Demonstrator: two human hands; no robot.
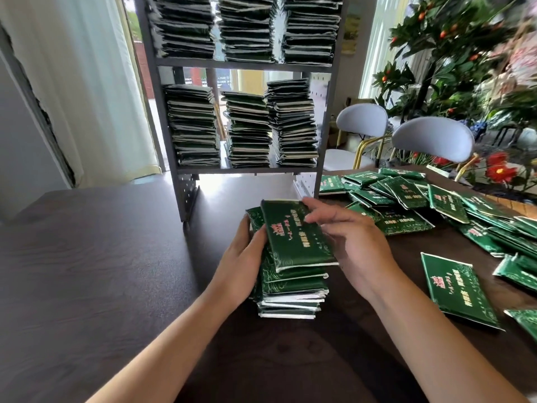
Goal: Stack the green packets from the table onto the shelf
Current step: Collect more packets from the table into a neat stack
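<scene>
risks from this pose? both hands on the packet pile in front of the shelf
1. The packet pile is fanned and uneven; lifted between the left hand and right hand, packets could slide out.
2. The middle stack on the shelf looks ragged; adding more may topple it.

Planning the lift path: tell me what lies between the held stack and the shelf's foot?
Bare dark table, seen in the head view. The stack is gripped by the left hand and right hand, short of the shelf.

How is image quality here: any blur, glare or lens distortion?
Head view: hands and held stack of packets sharp; plant at the right edge smeared; bright backlight through the shelf, glare on the table beneath it; wide-angle bending of the shelf uprights.
</scene>
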